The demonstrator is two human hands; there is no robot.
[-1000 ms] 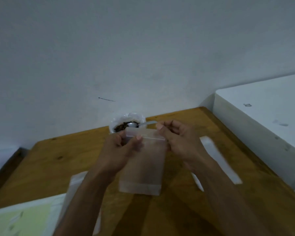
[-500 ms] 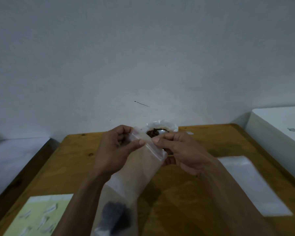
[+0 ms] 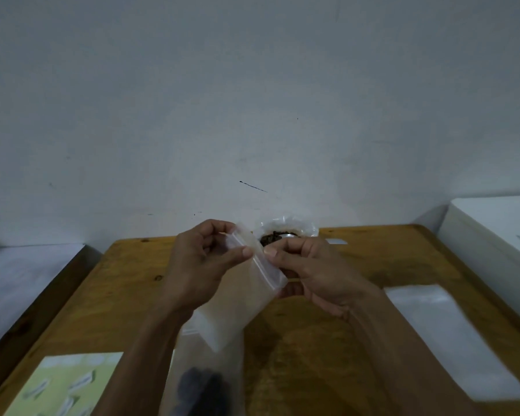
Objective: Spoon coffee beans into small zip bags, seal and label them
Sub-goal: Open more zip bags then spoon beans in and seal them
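Note:
An empty clear zip bag hangs tilted above the wooden table. My left hand pinches its zip edge at the upper left. My right hand pinches the same edge from the right. Behind my hands a plastic-lined container of coffee beans stands near the wall, with a metal spoon in it. A second clear bag with dark beans at its bottom lies on the table below my left forearm.
A sheet of labels lies at the table's front left. A stack of clear flat bags lies at the right. A white box stands beside the table on the right, a lower grey surface on the left.
The view swung from the right side of the table to its centre. The bag went from hanging straight to tilted, and my hands closed in on its zip edge. The filled bag came into view.

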